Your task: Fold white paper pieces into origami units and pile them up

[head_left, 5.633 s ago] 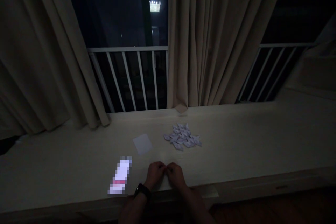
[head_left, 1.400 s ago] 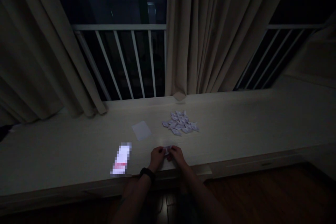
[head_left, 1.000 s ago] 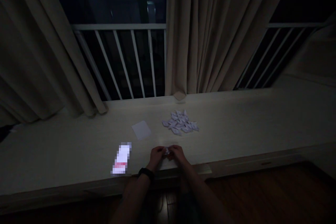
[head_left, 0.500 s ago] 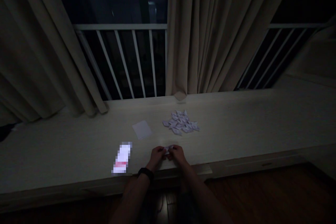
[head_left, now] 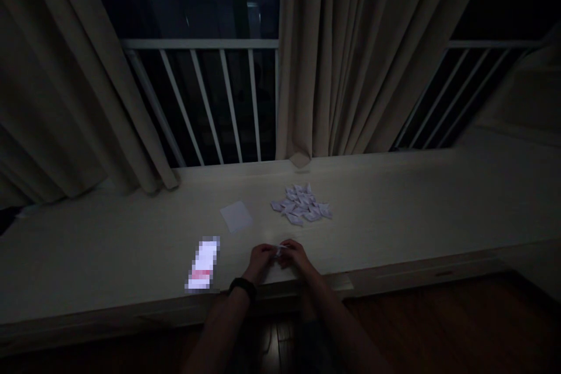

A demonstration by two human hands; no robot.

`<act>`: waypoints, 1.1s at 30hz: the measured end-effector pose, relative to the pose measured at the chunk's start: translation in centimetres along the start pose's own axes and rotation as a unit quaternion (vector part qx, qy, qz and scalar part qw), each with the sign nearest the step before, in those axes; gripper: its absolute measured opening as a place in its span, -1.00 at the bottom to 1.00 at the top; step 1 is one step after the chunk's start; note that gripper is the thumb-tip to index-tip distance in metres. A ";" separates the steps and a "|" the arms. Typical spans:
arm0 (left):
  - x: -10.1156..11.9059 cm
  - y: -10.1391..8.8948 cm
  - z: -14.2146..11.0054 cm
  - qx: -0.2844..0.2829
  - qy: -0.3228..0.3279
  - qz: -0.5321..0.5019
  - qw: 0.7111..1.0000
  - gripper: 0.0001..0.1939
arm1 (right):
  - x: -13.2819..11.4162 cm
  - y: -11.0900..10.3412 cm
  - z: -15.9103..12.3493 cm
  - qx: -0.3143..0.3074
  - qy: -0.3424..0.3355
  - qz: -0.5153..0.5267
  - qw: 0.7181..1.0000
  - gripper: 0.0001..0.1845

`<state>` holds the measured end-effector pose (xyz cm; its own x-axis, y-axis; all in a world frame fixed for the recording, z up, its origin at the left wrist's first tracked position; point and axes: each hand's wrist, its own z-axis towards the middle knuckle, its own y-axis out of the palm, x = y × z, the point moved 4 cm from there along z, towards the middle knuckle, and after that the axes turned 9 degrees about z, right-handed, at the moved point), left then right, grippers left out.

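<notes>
Near the front edge of the pale ledge, my left hand (head_left: 262, 259) and my right hand (head_left: 294, 255) meet around a small piece of folded paper (head_left: 278, 250). Both hands are closed on it, and the fingers cover most of the piece, so its exact shape is hidden. Just beyond my hands lies a pile of folded paper pieces (head_left: 302, 204), white with a faint purple tint. To the left of that pile, a square sheet of paper (head_left: 236, 216) lies flat.
A phone with a bright, blurred-out screen (head_left: 203, 264) lies left of my hands on the ledge (head_left: 394, 210). Beige curtains (head_left: 315, 58) hang behind, with a white railing (head_left: 201, 44) across the dark window. The ledge's front edge drops to a wooden floor.
The fingers have shifted on the folded paper, and the piece now shows as a thinner sliver between them. The pile, sheet and phone have stayed put.
</notes>
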<state>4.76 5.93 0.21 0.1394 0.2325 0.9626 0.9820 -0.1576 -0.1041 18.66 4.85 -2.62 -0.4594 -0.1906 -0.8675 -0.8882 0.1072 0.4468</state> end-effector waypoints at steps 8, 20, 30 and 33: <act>0.5 -0.7 0.0 0.025 0.038 0.067 0.997 -0.75 | -0.2 0.4 -0.2 -0.009 -0.028 -0.042 0.999 -0.59; -1.0 -1.3 0.6 0.040 -0.019 0.022 0.999 -0.69 | 0.0 -0.2 0.3 0.066 -0.068 -0.073 0.993 -0.77; -1.0 -0.3 0.5 -0.015 -0.003 -0.052 0.999 -0.68 | 0.0 -0.8 0.6 0.082 -0.065 -0.075 0.992 -0.78; -1.2 -0.4 0.6 -0.008 -0.025 -0.067 0.997 -0.69 | 0.1 -1.0 0.8 0.108 -0.101 -0.085 0.985 -0.83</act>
<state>4.29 6.28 -1.05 0.0125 0.2994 0.9541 0.9901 -0.1372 0.0301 19.51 5.48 -3.27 -0.2733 -0.0282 -0.9615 -0.9200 0.2996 0.2527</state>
